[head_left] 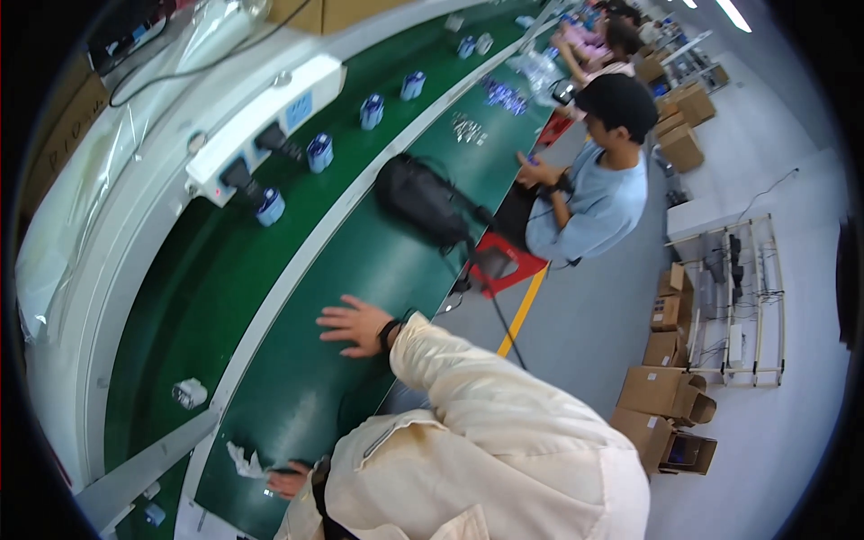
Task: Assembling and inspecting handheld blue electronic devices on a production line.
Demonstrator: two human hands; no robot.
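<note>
The right hand is splayed, holding nothing, at the green worktop mid-frame. I cannot tell whether the left hand grips; a crumpled white piece lies just beside it, lower left. Rightward: grey floor, cartons.

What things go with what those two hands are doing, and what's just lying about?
Probably in use:
green tabletop, under the right hand and left hand
crumpled white cloth or paper, beside the left hand

Probably just lying about:
black bag, farther along the tabletop
cardboard boxes, off to the right
</note>
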